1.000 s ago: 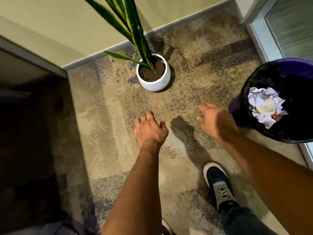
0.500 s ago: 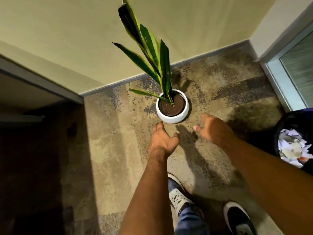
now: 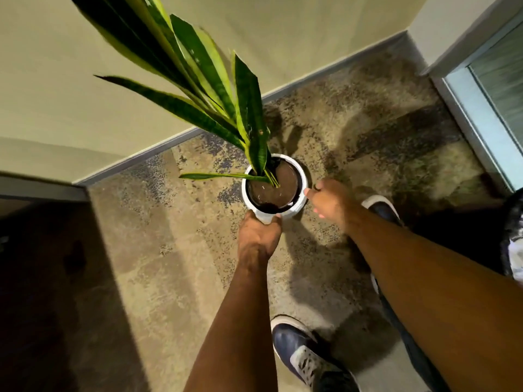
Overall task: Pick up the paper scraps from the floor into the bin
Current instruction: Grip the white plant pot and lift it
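The bin (image 3: 513, 219), dark with a black liner, shows only at the right edge, with crumpled white paper scraps (image 3: 516, 257) inside it. No scraps show on the visible carpet. A white plant pot (image 3: 302, 181) with brown soil and long green leaves stands on the floor near the wall. My left hand (image 3: 259, 236) is wrapped on the pot's near wall. At the pot's right side, my right hand (image 3: 329, 199) has its thumb against the rim and its fingers apart and blurred.
A beige wall with a grey skirting board (image 3: 158, 155) runs behind the pot. A glass door frame (image 3: 478, 114) stands at the right. A dark recess (image 3: 36, 278) fills the left. My two shoes (image 3: 305, 355) are on the mottled carpet.
The view swung left, so the bin slid to the right edge. Both hands moved forward to the plant pot; the left one took hold of its near wall and the right one reached its rim.
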